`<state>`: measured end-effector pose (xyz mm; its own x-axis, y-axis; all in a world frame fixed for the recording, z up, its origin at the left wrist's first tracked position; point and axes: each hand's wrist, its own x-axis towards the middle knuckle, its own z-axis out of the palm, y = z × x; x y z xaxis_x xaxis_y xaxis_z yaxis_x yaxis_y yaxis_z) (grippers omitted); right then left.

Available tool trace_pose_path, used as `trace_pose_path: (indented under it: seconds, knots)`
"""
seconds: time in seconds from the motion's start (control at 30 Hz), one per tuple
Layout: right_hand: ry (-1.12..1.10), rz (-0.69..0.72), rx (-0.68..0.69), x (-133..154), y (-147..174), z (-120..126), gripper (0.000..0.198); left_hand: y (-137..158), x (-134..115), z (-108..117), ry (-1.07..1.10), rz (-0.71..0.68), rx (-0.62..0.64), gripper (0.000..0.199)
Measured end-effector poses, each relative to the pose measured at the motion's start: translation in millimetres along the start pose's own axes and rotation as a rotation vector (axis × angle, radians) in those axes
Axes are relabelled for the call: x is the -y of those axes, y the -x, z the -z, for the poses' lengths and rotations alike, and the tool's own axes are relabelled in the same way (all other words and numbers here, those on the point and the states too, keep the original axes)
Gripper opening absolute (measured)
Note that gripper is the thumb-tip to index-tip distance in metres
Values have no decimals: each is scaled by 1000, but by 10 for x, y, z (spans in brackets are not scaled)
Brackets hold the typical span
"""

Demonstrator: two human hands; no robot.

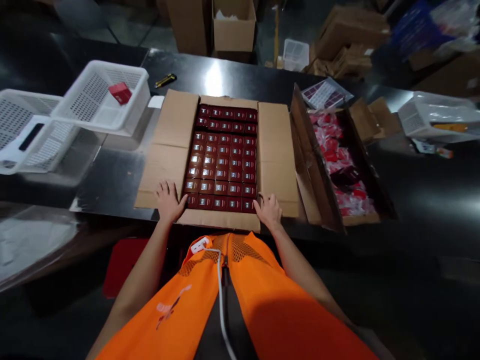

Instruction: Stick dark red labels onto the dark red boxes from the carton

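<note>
An opened cardboard carton [275, 165] stands before me with its flaps folded outward. Rows of small dark red boxes [222, 160] with pale printed labels fill it. My left hand [168, 201] rests on the left flap at the near corner, its fingers spread and the thumb toward the front row. At the opposite near corner, my right hand [269, 210] lies on the right flap, fingers partly bent and thumb stretched toward the end box. Neither hand holds a box.
On the left are two white plastic baskets [131, 127], one with a red box [120, 93] inside. A yellow-black utility knife [165, 80] lies near the table's far edge. To the right stands another carton [318, 175] with red, plastic-wrapped items [330, 145].
</note>
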<state>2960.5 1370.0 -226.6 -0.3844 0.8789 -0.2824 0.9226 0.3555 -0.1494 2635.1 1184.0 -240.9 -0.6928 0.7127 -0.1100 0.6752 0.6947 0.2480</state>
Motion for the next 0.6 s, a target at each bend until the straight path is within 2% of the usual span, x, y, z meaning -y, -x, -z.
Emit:
trace_pose_path:
  seconds: [0.13,0.27,0.37,0.47,0.53,0.6]
  knots:
    - [-65,-20,-35,-84,-32,-106,47,-29,43,-52,59,16,-4,85]
    - [-127,-96,-84,-122,-46,-94,63,-52,100,-93,165,59,-40,82]
    - [-106,-122,-178,-172,-55,-56,69,-56,72,-65,200,126,-96,84]
    - [-65,-207,-278,-232,-102,-22,96,-52,-43,65,143,296,-184,86]
    - [-98,-276,-263,-287,-164,8,118,-48,-117,210,124,473,-290,90]
    - [-161,-298,-207,-378,-243,58,125,-43,-147,381,228,660,-424,97]
